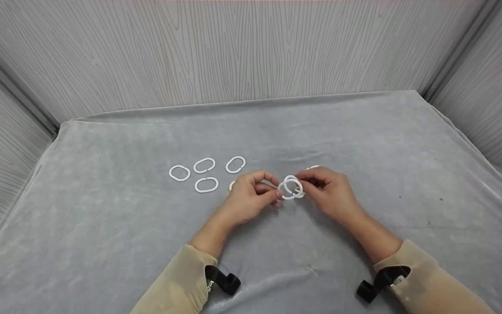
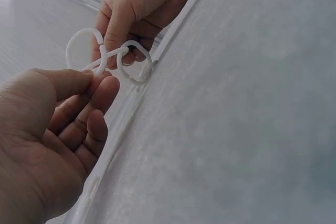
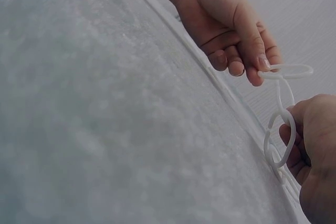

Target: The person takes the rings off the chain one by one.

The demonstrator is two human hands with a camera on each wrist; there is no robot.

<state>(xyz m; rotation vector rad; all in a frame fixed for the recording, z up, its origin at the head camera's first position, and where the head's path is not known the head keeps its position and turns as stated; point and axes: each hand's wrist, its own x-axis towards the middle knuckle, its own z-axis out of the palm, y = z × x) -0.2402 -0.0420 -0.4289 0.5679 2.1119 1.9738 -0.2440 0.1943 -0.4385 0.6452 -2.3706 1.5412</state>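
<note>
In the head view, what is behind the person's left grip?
A small edge of a loose white ring shows beside the left grip; the rest is covered, so its full shape cannot be seen.

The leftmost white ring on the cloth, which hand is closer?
Left. The left hand is to the right of the leftmost white ring; the right hand is even farther right.

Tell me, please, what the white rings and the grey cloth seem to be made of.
The white rings look like smooth, satiny plastic, judging by their even, moulded-looking thickness. The grey cloth seems a velvety, matte fabric, given its mottled nap and creases.
</note>
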